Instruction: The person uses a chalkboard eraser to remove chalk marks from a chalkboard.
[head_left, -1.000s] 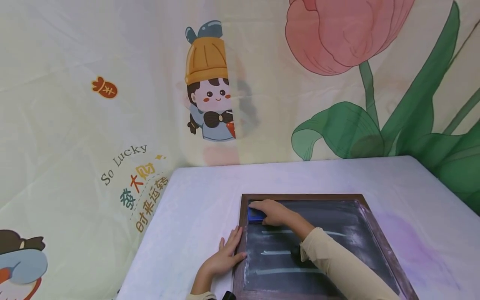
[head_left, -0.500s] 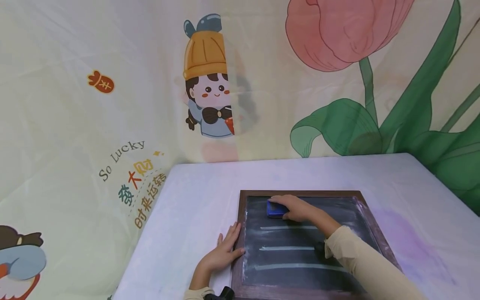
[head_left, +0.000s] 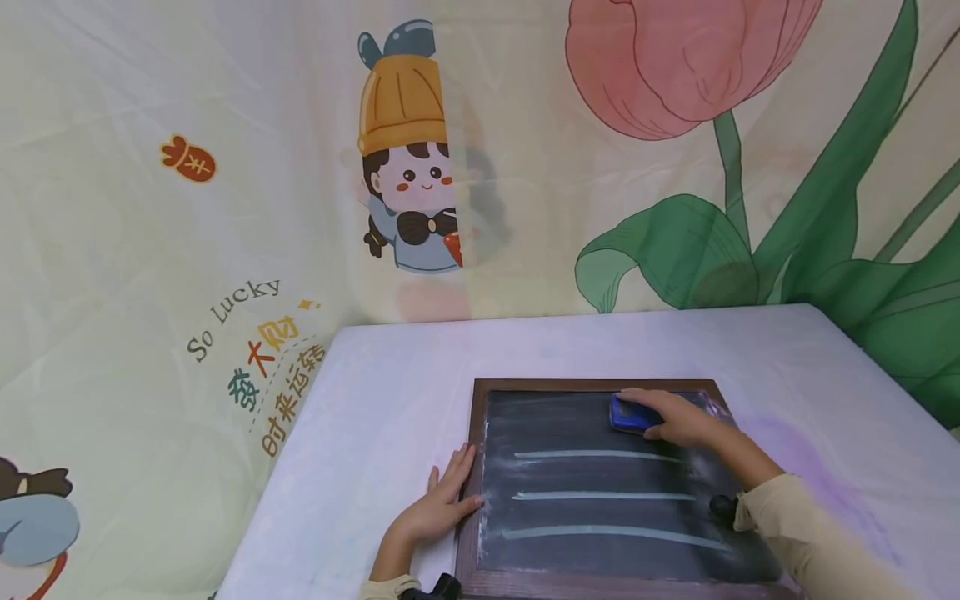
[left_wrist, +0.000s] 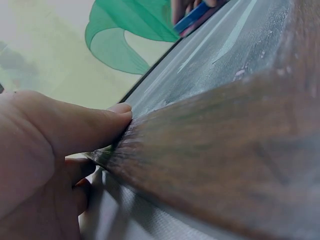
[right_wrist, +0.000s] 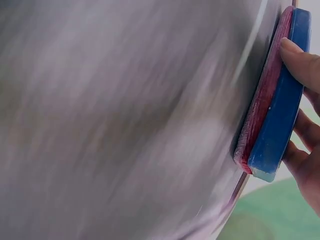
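Note:
A small chalkboard (head_left: 585, 425) in a brown wooden frame lies on the white table, with three pale chalk lines across it. My right hand (head_left: 678, 417) grips a blue chalkboard eraser (head_left: 628, 417) near the board's upper right corner. In the right wrist view the thumb and fingers hold the blue body (right_wrist: 280, 112) from both sides, its red felt side (right_wrist: 262, 105) against the board. At the frame's left edge rests my left hand (head_left: 435, 510), fingers extended. The left wrist view shows its thumb (left_wrist: 90, 125) on the wooden frame (left_wrist: 200, 140).
The white tabletop (head_left: 397, 400) surrounds the board and carries a purple stain (head_left: 802, 458) on the right. A printed cloth (head_left: 517, 167) with a tulip and cartoon figures hangs behind and to the left. Dark wrist devices sit by both sleeves.
My right hand has slid the eraser rightward along the top of the board, from the upper left corner towards the upper right. The left hand stays at the frame's left edge.

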